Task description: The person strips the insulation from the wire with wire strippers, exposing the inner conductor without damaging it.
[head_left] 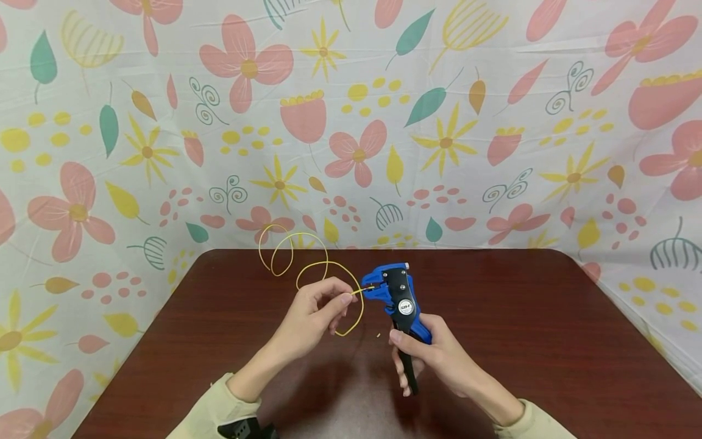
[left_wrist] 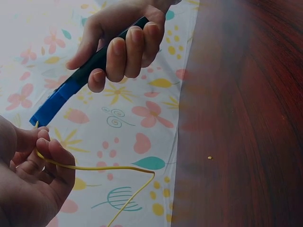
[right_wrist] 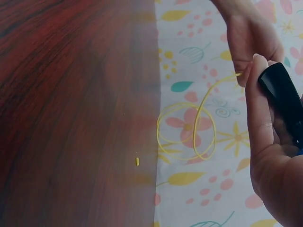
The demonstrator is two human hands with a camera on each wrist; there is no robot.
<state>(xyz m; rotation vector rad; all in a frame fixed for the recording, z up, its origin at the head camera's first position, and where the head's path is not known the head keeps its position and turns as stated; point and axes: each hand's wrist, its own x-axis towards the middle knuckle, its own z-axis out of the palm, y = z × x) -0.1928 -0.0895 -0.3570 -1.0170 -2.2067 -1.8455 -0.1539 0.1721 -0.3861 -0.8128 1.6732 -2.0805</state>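
Between thumb and fingertips, my left hand [head_left: 315, 314] pinches a thin yellow wire [head_left: 356, 317] close to its end. That end reaches into the open jaws of a blue and black wire stripper [head_left: 403, 292]. My right hand [head_left: 439, 350] grips the stripper round its handles, the thumb on the near side. In the left wrist view the fingers of the right hand [left_wrist: 128, 52] curl round the dark handle. The rest of the wire trails in loose loops behind the left hand, and the loops [right_wrist: 187, 130] also show in the right wrist view.
A short yellow piece of insulation [head_left: 378, 335] lies on the dark red-brown table [head_left: 521, 329], below the stripper's head. Behind the table's far edge hangs a white cloth [head_left: 351, 79] printed with flowers and leaves. A black strap [head_left: 241, 428] sits at the left sleeve.
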